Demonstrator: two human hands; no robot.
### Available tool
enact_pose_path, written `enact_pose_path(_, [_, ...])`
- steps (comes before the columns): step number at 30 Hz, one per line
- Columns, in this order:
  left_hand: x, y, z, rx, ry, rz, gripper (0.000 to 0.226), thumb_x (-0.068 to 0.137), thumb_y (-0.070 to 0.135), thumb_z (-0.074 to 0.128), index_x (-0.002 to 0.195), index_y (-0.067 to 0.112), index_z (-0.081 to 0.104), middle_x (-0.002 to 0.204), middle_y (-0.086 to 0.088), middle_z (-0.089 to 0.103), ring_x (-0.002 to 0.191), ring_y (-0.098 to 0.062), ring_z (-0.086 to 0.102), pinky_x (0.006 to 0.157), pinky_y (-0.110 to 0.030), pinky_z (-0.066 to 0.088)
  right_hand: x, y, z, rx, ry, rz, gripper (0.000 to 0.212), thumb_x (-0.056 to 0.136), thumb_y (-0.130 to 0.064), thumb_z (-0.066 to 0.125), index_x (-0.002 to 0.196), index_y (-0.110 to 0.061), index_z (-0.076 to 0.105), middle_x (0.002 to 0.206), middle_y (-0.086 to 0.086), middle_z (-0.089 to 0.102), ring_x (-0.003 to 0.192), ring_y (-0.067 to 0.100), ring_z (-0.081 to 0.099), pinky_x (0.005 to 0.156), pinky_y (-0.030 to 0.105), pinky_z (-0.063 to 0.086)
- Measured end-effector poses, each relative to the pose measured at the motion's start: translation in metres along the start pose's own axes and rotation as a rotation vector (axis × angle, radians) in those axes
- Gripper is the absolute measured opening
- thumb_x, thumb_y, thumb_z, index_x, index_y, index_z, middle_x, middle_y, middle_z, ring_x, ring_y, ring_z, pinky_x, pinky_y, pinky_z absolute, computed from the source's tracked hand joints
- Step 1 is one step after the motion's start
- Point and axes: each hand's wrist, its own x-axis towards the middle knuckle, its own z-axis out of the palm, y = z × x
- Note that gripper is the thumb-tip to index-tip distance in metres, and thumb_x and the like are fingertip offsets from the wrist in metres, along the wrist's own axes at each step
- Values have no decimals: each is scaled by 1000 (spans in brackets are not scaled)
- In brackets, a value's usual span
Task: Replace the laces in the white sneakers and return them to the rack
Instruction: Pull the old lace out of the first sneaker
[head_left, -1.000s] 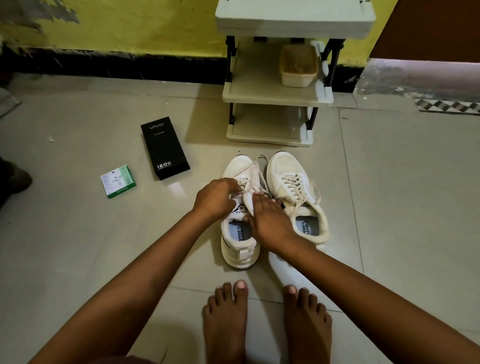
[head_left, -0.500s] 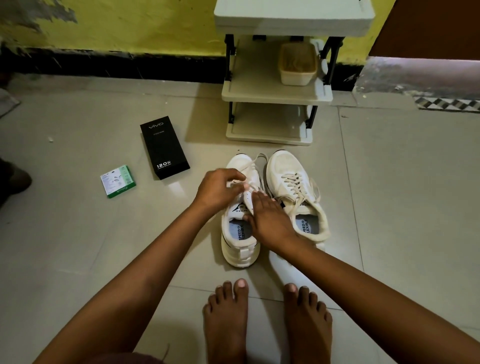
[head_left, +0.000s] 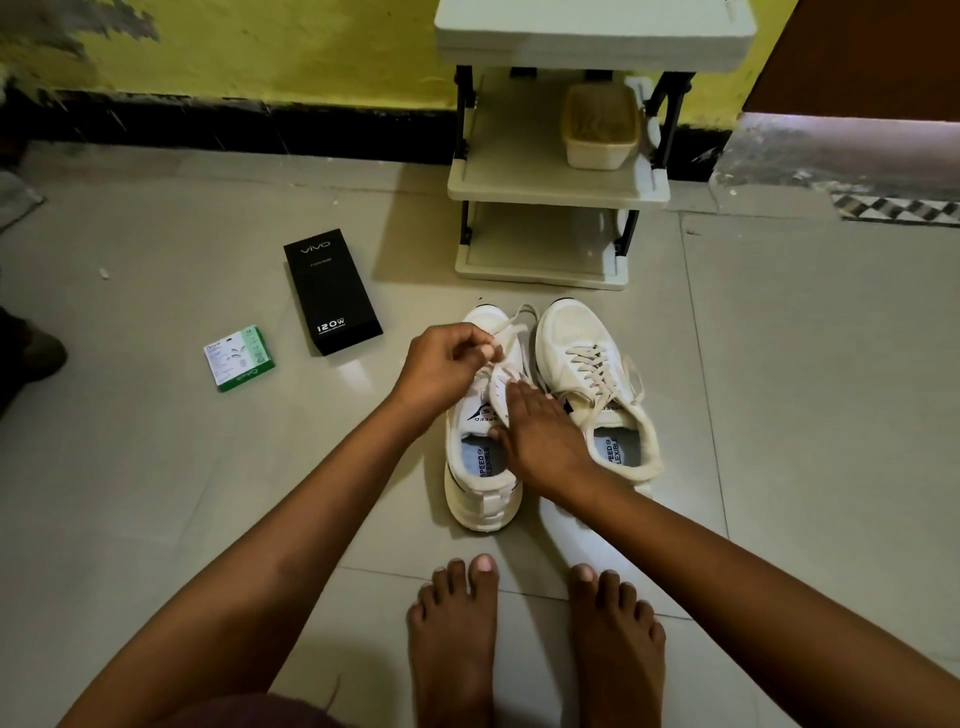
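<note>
While we crouch over the tiled floor (head_left: 779, 415), our left hand (head_left: 441, 364) has its grip pinched on the lace (head_left: 511, 332) of the left sneaker (head_left: 480, 499), fingers curled and the lace drawn up over the toe end. Our right hand (head_left: 540, 431) lies flat across that same shoe's tongue, fingers straight and together, pressing on it and pinching nothing. Right beside it, touching or nearly so, sits the right sneaker (head_left: 576, 332), fully laced, both toes pointing at the rack (head_left: 550, 187). That rack stands just beyond the pair against the yellow wall, a beige tub (head_left: 597, 150) on its middle shelf. Off to the left on the floor we've got a black box (head_left: 332, 291) and, further left, a small green-and-white box (head_left: 239, 358). Our bare feet (head_left: 535, 639) are planted just behind the heels
</note>
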Motion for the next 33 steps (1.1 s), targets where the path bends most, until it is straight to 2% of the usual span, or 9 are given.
enact_pose_path(2, [1,-6,-3,69,29,19,10,88,7,61,93,10,69,98,-7,71,92,-16,65,87,-26,48,0,0,0,0,-1,2,62,101,-35,31,149,-5,8,157,13,12,145,22,12,116,31,5])
enact_pose_path(6, [2,-30,1,627,-152,78,34,84,11,61,117,13,63,130,-2,58,117,-22,54,94,-28,44,0,0,1,2,-2,6,62,100,-35,32,149,-4,9,156,14,14,144,22,13,116,32,6])
enact_pose_path(12, [3,-35,13,794,-16,43,16,85,11,57,97,12,67,130,0,54,108,-27,56,81,-30,44,1,0,1,10,11,5,62,100,-35,33,148,-4,11,155,14,17,144,23,15,116,31,6])
enact_pose_path(15, [5,-24,8,621,0,45,12,82,9,62,89,13,71,103,-3,69,96,-23,62,80,-30,47,0,0,1,7,5,4,62,100,-36,32,148,-3,10,156,15,15,144,23,14,116,31,6])
enact_pose_path(19, [-1,14,0,-64,-69,50,11,84,-1,63,81,8,67,77,-6,68,71,-11,64,73,-28,53,2,1,4,0,9,13,63,100,-36,31,149,-3,8,156,16,14,144,24,13,116,32,6])
enact_pose_path(24, [16,14,-6,378,76,125,6,82,15,68,87,15,72,81,1,69,82,-17,65,79,-34,53,0,0,2,1,9,32,64,100,-37,33,148,-3,9,152,19,23,140,28,22,115,33,9])
enact_pose_path(28, [16,-8,-11,129,130,-58,9,84,6,65,92,6,71,71,0,64,69,-18,61,70,-29,54,0,1,3,13,47,13,63,99,-37,35,147,-3,13,150,18,28,139,27,26,114,33,12])
enact_pose_path(31, [16,0,-14,-233,195,-79,39,89,4,60,127,6,54,109,1,62,101,-14,58,85,-20,48,0,2,4,14,75,6,61,98,-37,36,147,-4,17,151,16,26,140,26,23,115,33,12])
enact_pose_path(33, [21,1,-18,-248,161,-55,58,91,6,57,144,11,33,140,2,44,127,-10,44,100,-21,37,1,3,4,14,95,-4,61,98,-37,37,146,-4,19,151,16,25,141,26,22,114,33,12])
